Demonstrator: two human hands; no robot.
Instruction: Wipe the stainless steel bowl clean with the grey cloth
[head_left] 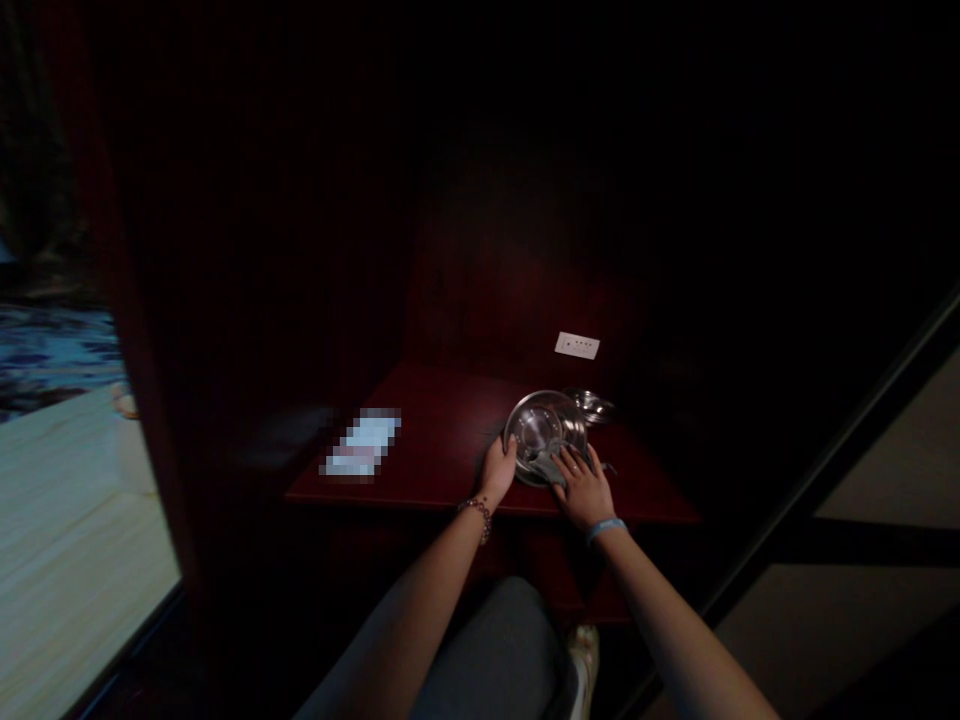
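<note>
A shiny metal pot [537, 424] rests tilted on the dark red shelf [439, 440], its round face turned up toward me. My left hand [498, 470] grips its left rim, thumb on the near side and the other fingers mostly hidden behind. Against the pot's lower right part, my right hand [583, 486] presses a grey cloth [550, 467], with its fingers stretched over the fabric. Just behind the pot on the right lies another shiny round metal piece [598, 407], possibly a lid; the pot partly covers it.
A blurred-out pale rectangle [363, 443] lies on the shelf's left side. A white socket plate [577, 346] is on the back wall. Dark panels enclose the shelf at left and right. Below the front edge are my knee [499, 650] and a shoe [585, 655].
</note>
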